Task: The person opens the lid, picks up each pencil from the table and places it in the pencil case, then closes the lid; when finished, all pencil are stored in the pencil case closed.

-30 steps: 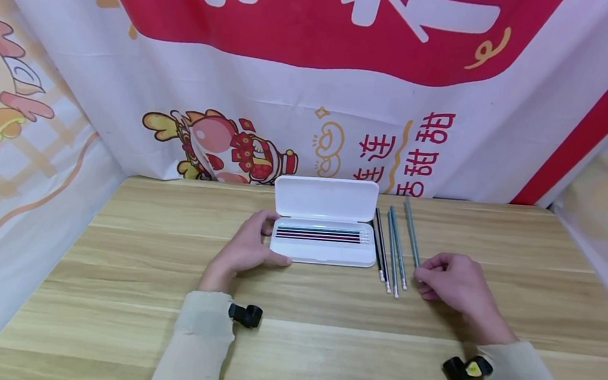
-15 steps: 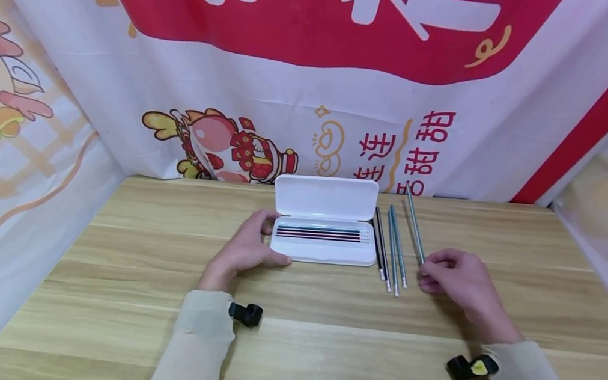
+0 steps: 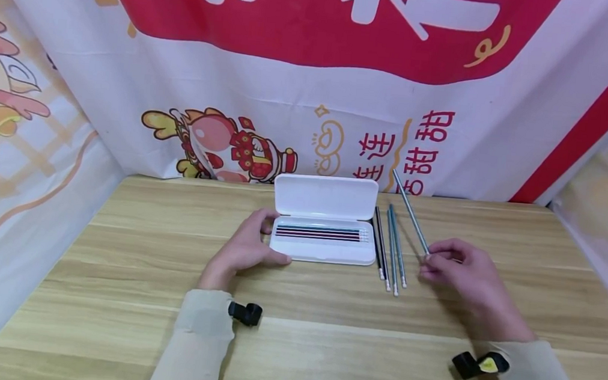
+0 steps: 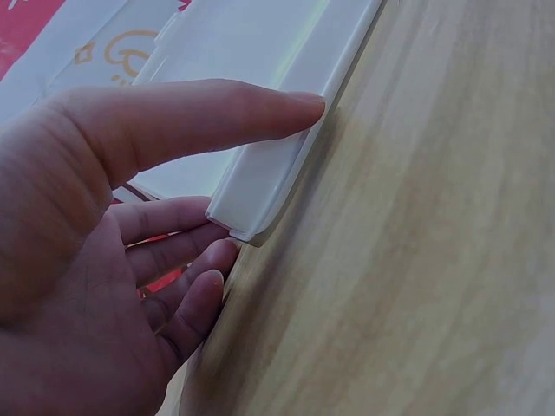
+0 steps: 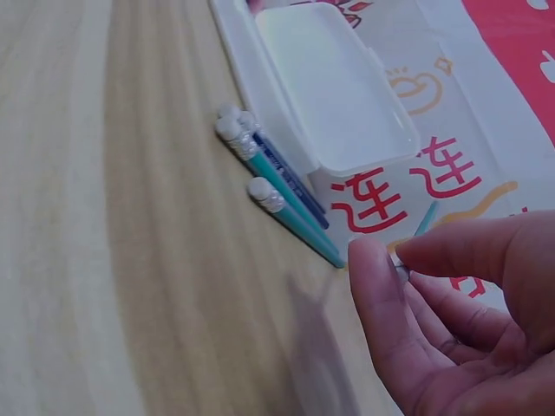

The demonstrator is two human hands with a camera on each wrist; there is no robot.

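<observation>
A white pencil case (image 3: 325, 253) stands with its lid (image 3: 326, 198) raised, and several pencils (image 3: 317, 234) lie side by side in its back part. My left hand (image 3: 247, 242) holds the case at its left end, thumb along the front edge and fingers at the end wall, as the left wrist view also shows. To the right, my right hand (image 3: 460, 267) pinches a blue-green pencil (image 3: 410, 211) by its near end between thumb and forefinger. That pencil slants up and away to the left, its far end raised off the table. My fingertips cover its near end in the right wrist view.
Several loose pencils (image 3: 394, 246), dark and blue-green with white erasers toward me, lie between the case and my right hand. A printed red and white cloth (image 3: 270, 84) hangs behind the wooden table (image 3: 322, 354). Each sleeve bears a black wrist camera (image 3: 245, 313).
My right hand has lifted the pencil from the table and moved slightly away and right; its far end has risen and swung left. The left hand and case have stayed put.
</observation>
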